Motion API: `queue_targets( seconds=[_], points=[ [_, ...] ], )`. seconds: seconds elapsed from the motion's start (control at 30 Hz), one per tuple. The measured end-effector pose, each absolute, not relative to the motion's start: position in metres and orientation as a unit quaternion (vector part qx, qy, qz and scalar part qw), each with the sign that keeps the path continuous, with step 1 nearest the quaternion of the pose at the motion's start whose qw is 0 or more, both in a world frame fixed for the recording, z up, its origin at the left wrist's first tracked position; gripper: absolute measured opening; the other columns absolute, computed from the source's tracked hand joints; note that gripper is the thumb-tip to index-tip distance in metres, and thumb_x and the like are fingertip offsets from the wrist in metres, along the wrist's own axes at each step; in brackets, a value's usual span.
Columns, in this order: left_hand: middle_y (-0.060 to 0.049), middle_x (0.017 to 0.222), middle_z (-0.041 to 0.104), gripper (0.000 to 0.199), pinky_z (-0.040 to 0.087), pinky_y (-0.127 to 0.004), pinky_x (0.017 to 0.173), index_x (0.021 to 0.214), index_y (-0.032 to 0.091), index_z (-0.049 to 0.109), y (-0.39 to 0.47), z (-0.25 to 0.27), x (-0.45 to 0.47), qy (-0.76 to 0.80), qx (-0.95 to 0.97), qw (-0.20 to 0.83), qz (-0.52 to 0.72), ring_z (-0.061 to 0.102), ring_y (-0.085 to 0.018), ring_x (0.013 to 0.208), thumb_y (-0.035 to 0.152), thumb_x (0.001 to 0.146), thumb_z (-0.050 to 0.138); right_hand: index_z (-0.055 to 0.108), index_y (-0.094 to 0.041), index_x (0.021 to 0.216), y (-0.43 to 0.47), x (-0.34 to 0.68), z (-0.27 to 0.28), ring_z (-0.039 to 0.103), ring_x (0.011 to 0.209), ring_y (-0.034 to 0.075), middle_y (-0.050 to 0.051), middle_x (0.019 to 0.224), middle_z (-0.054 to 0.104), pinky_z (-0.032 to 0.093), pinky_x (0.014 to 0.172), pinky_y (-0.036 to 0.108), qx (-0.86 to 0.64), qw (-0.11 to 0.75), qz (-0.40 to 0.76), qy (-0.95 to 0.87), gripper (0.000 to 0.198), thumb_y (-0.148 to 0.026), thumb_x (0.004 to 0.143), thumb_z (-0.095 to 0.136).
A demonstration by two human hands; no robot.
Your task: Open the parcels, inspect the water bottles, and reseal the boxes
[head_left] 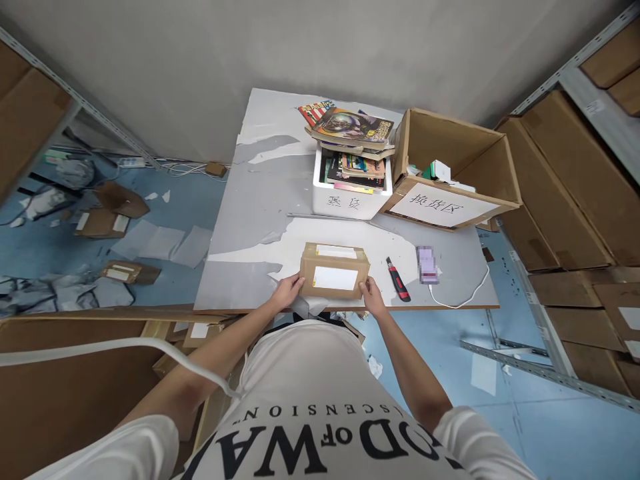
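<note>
A small brown cardboard box [327, 299] with white labels on its top and far side rests near the front edge of the table [265, 193]. My left hand [289, 292] grips its left end, fingers closed at the corner. On the opposite end, my right hand [372, 295] holds the lower right corner. To the right of the box lies a red and black utility knife [399, 280]. Past the knife is a phone [427, 265] with a blurred screen, and a white cable [465, 301] runs from it.
Behind the box stand a white bin [350, 203] piled with magazines [353, 128] and a large open carton [460, 190] with a handwritten sign. A big open carton [65, 387] is at my left. Shelves of boxes [570, 173] line the right. Parcels and wrapping litter the floor.
</note>
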State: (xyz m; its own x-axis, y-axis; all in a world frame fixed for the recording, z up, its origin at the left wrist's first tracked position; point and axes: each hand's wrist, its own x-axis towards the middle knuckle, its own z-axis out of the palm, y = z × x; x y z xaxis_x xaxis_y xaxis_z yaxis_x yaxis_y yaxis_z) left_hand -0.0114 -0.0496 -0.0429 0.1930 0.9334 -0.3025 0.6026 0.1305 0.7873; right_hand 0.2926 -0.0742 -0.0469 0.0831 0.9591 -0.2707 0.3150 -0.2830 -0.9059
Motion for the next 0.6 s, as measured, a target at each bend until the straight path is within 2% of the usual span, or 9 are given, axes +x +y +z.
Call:
queue_targets(
  seconds=[0.13,0.27,0.37,0.53,0.6],
  points=[
    [-0.007,0.079,0.07,0.056,0.042,-0.029,0.069,0.082,0.015,0.07,-0.044,-0.027,-0.011,0.667,0.61,0.39,0.175,0.061,-0.022,0.077,0.056,0.088,0.033,0.052,-0.021,0.096,-0.064,0.289,-0.034,0.061,0.087,0.022,0.008,0.097,0.066,0.047,0.078,0.034,-0.693,0.283,0.455,-0.483,0.038,-0.056,0.084,0.042],
    [-0.007,0.066,0.066,0.059,0.038,-0.028,0.063,0.067,0.016,0.069,-0.037,-0.032,-0.011,0.684,0.6,0.389,0.143,0.058,-0.021,0.068,0.058,0.086,0.033,0.051,-0.021,0.083,-0.05,0.284,-0.038,0.058,0.083,0.022,0.007,0.09,0.065,0.044,0.076,0.033,-0.714,0.26,0.444,-0.475,0.039,-0.06,0.08,0.044],
    [-0.007,0.064,0.065,0.059,0.038,-0.027,0.062,0.064,0.016,0.067,-0.034,-0.04,-0.012,0.687,0.594,0.395,0.138,0.058,-0.02,0.067,0.059,0.085,0.034,0.051,-0.021,0.077,-0.045,0.283,-0.046,0.057,0.083,0.021,0.007,0.086,0.065,0.044,0.077,0.033,-0.718,0.254,0.449,-0.468,0.041,-0.062,0.077,0.046],
    [-0.006,0.061,0.064,0.057,0.04,-0.028,0.061,0.064,0.015,0.067,-0.031,-0.05,-0.017,0.678,0.553,0.454,0.167,0.058,-0.02,0.067,0.061,0.082,0.038,0.056,-0.019,0.084,-0.048,0.285,-0.056,0.059,0.089,0.021,0.008,0.095,0.067,0.046,0.081,0.033,-0.711,0.271,0.467,-0.45,0.044,-0.062,0.078,0.046],
    [-0.006,0.065,0.066,0.055,0.043,-0.028,0.063,0.07,0.014,0.068,-0.034,-0.054,-0.021,0.67,0.537,0.477,0.188,0.06,-0.021,0.07,0.058,0.082,0.038,0.059,-0.019,0.093,-0.054,0.289,-0.061,0.061,0.093,0.022,0.009,0.099,0.067,0.048,0.082,0.035,-0.707,0.284,0.477,-0.439,0.046,-0.059,0.082,0.04]
  ],
)
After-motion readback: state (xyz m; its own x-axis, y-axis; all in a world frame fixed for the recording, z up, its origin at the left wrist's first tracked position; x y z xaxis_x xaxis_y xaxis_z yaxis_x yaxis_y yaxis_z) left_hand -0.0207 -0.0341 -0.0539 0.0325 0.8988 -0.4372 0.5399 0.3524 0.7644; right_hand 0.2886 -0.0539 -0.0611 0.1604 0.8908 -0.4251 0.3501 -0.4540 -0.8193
